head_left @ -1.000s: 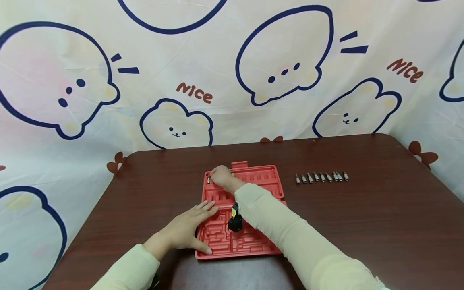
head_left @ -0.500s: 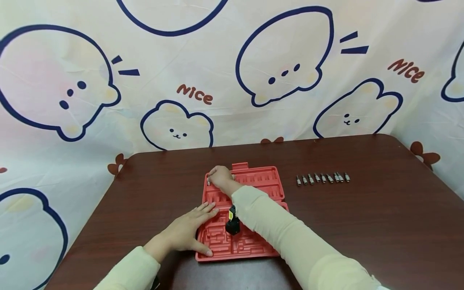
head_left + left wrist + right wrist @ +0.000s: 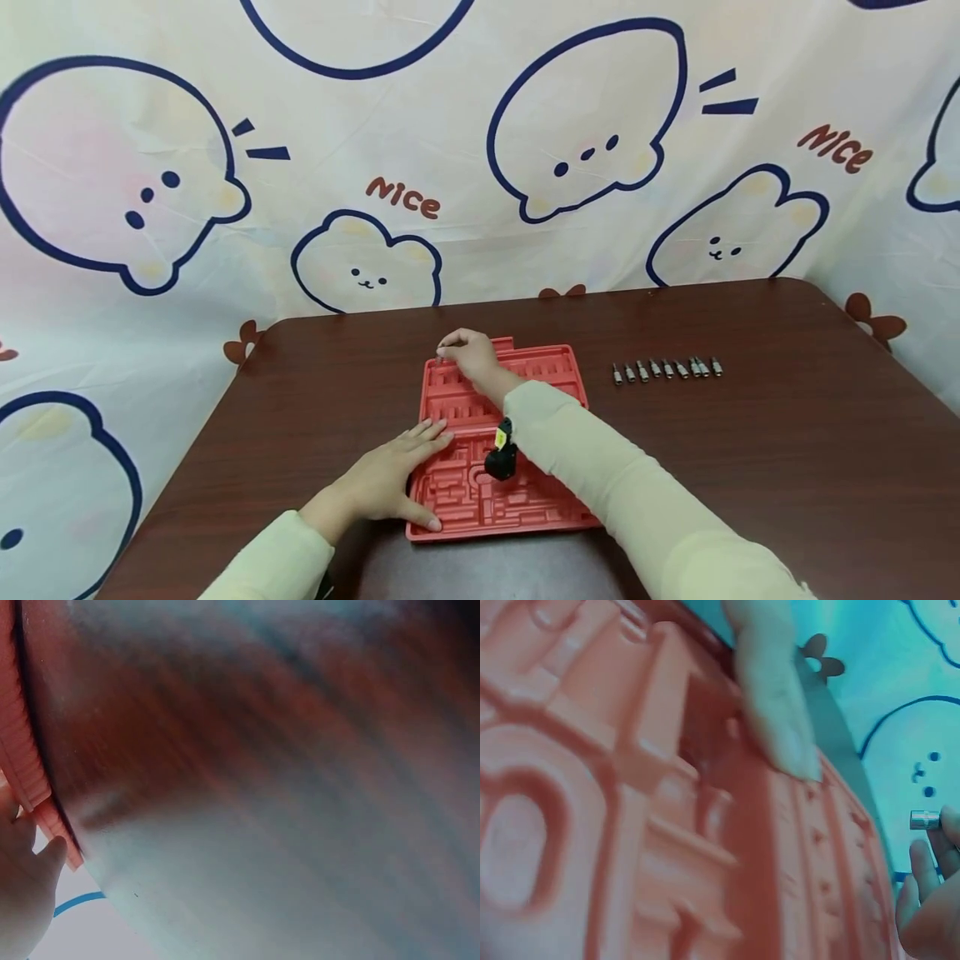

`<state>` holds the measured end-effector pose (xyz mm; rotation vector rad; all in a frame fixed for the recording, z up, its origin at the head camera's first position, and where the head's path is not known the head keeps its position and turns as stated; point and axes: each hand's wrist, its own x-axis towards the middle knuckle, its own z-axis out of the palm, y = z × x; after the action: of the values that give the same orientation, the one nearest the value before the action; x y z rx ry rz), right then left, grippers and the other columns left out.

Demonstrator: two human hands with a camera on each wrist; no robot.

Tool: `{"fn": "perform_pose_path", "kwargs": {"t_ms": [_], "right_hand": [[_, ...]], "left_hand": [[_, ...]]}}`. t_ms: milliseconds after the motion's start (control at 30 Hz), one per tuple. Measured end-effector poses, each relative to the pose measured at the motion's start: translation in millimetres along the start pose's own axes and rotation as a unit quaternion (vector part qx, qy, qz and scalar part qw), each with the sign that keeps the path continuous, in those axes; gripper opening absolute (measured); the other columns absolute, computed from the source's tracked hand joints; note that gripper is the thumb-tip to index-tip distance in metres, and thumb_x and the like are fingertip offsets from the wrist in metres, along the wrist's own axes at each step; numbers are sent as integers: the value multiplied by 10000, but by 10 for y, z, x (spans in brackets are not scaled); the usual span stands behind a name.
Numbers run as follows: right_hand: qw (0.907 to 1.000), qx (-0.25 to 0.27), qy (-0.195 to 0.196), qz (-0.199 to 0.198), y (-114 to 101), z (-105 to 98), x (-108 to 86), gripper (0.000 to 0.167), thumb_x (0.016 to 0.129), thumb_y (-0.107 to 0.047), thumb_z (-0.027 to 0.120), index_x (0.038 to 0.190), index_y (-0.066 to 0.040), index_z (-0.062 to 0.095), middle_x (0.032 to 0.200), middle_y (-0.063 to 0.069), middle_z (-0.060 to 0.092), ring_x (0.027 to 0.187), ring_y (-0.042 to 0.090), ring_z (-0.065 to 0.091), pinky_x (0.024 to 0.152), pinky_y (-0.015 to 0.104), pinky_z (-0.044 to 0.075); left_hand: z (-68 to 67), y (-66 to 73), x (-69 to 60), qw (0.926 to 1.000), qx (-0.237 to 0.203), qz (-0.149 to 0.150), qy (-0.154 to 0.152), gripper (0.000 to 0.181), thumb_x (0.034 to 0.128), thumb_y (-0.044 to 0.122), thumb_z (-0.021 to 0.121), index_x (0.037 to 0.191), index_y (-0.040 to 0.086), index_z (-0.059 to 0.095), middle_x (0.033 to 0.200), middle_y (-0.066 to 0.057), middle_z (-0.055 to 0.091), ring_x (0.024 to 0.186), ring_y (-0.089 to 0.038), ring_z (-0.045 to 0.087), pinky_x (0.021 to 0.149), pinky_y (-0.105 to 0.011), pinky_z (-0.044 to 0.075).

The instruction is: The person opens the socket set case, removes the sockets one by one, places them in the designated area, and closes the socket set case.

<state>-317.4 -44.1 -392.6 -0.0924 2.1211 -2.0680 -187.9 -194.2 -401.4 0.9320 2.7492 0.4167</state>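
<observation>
Lying unfolded on the table is a red plastic tool case [image 3: 517, 512] with moulded slots. My left hand [image 3: 386, 475] rests on its near left edge, fingers and thumb spread and nearly straight. My right hand [image 3: 472, 358] is over the far left corner of the case, raised a little. Between its thumb and fingers it pinches a small silver bit socket [image 3: 925, 820], clearest in the right wrist view. Several similar bit sockets [image 3: 667, 368] stand in a row on the table, to the right of the case.
The dark brown wooden table [image 3: 787, 467] ends at a cartoon-print cloth [image 3: 465, 250] behind and at the sides. A black wrist camera [image 3: 501, 454] hangs under the right sleeve, over the case's near half.
A bit socket was in the case's far left slot; my right hand has taken it and lifted it slightly up. The left hand stays on the case's edge.
</observation>
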Motion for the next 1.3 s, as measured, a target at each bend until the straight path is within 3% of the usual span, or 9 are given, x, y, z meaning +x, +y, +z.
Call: {"fn": "perform_pose_path", "kwargs": {"t_ms": [167,333,500,633,833,1000,1133,1300], "right_hand": [[9991,281,-282,-153,-122,-201,-74,66,803,-32,590,854,10,582,776,105,608,800,248,580,784,381,438],[9972,441,-564,-206,-183,-364,-175,91,816,-52,581,885,5,567,804,113,615,828,258,592,814,419,417],[9967,600,-522,-141,-191,-539,-275,108,822,-57,574,906,9,561,827,128,612,817,262,600,797,429,425],[9954,773,-551,-105,-227,-727,-372,137,823,-40,567,937,31,543,941,226,577,791,221,603,813,448,408],[9959,753,-492,-79,-267,-1044,-525,124,820,-14,558,934,19,522,1030,266,521,941,332,542,849,466,375],[9973,621,-398,-29,-274,-1294,-624,129,818,-22,563,932,11,513,987,214,543,989,355,511,867,478,352],[9982,538,-277,-43,-261,-1478,-700,125,814,-27,568,921,3,513,861,74,573,925,300,554,869,484,345],[9986,514,-51,-75,-223,-1722,-803,102,816,-38,571,900,-29,514,839,34,567,847,222,584,867,488,344]], "left_hand": [[-14,12,6,10000,59,18,-22,1011,546,718,565,1352,164,307,1413,2,202,1286,-188,120,963,-436,241],[-18,19,-7,9999,122,-53,-57,1015,540,711,577,1354,170,303,1411,6,206,1286,-184,120,969,-431,232],[-2,35,-20,9998,194,-29,-60,1019,544,713,572,1353,153,306,1406,-20,220,1284,-201,135,974,-425,224],[-13,42,-15,9992,383,35,-57,1025,553,720,553,1357,140,294,1406,-41,220,1282,-216,143,979,-415,219],[-46,43,-3,9988,473,92,-67,1028,555,709,561,1360,135,282,1405,-54,222,1280,-224,150,984,-413,211],[-57,37,12,9984,548,161,-51,1025,562,707,563,1360,128,282,1403,-63,225,1279,-231,153,987,-410,204],[-51,30,8,9982,581,159,-33,1026,560,716,556,1358,132,286,1401,-66,228,1277,-238,158,983,-415,209],[-46,32,0,9983,568,143,-27,1026,555,720,555,1358,140,289,1401,-65,230,1276,-243,161,976,-427,221]]}}
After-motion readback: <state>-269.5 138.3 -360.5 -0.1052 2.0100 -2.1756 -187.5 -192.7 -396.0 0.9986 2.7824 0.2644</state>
